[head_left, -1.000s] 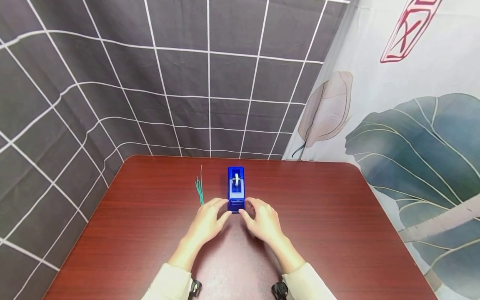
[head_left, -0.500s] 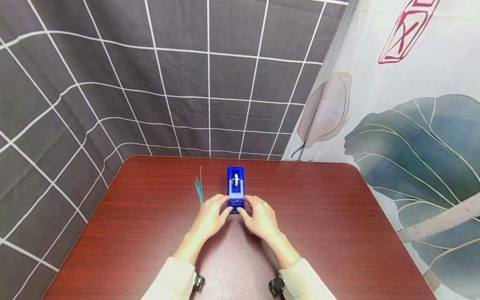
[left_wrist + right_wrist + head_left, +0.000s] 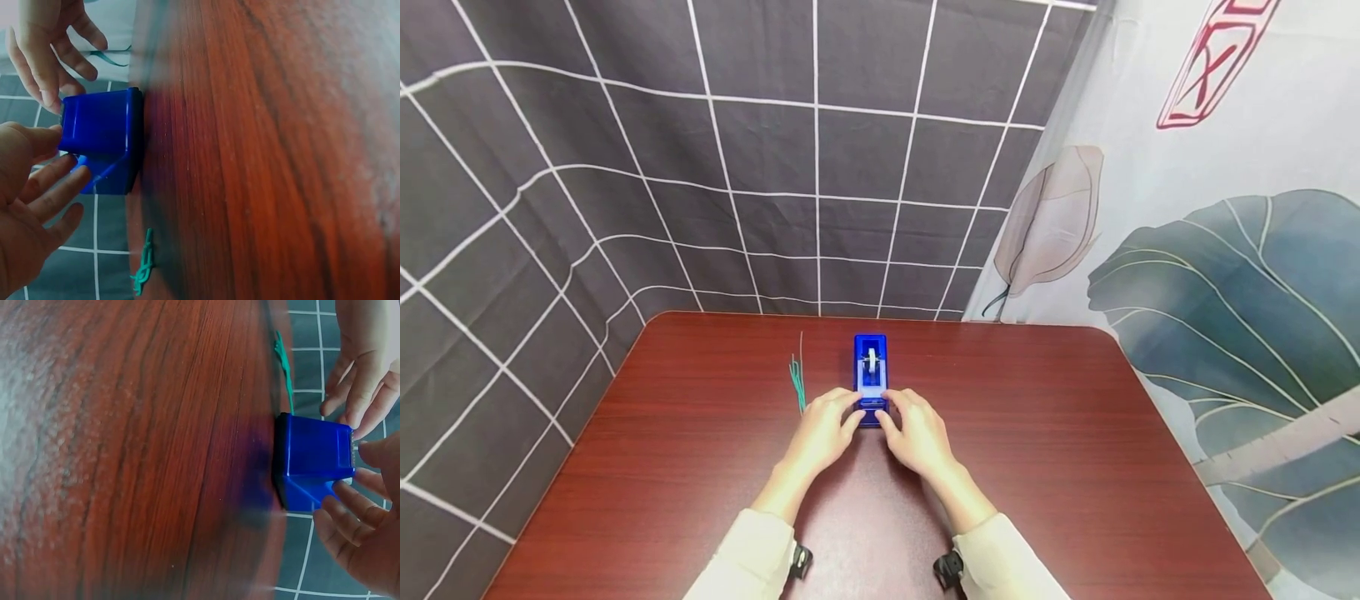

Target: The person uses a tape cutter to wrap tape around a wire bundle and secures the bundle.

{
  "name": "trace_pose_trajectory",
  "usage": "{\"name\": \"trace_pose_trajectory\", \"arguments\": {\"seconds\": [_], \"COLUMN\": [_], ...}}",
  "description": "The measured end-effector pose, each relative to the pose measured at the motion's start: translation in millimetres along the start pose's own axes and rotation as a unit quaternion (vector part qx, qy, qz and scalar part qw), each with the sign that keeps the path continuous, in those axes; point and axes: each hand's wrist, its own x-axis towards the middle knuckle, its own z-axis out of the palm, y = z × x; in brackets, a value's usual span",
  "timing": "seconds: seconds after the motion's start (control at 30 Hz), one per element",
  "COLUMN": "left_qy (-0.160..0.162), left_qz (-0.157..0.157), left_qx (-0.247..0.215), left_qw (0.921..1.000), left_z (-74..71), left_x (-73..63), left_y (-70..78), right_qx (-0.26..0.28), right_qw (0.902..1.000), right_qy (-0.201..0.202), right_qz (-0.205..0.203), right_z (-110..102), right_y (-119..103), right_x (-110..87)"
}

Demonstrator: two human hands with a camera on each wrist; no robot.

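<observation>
Blue tape dispenser (image 3: pixel 871 385) upright toward far side of table (image 3: pixel 1015 433); left hand (image 3: pixel 818 429), right hand (image 3: pixel 921 433) flank cutter end, fingers loose, ungripping (contact unclear). Likely rigid, slick, weighty; best held by lower sides.

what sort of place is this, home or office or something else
Probably an indoor tabletop work corner; home or office, I can't tell. It shows in the wood-grain table with a blue tape dispenser on it, and the gray grid-patterned cloth hanging behind.
</observation>
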Motion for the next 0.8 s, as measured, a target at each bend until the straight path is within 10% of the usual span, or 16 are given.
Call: {"name": "trace_pose_trajectory", "arguments": {"seconds": [0.53, 0.8], "left_qy": [0.017, 0.029], "left_qz": [-0.003, -0.011], "left_qx": [-0.002, -0.007], "left_qw": [0.9998, 0.9995], "left_z": [2.9, 5.3], "left_x": [3.9, 4.5], "left_y": [0.4, 0.4], "right_qx": [0.031, 0.132], "right_qw": [0.9983, 0.9876], "right_qy": [-0.023, -0.023], "right_qz": [0.043, 0.082], "right_z": [10, 16], "right_y": [2, 3], "right_x": [5.8, 12.2]}}
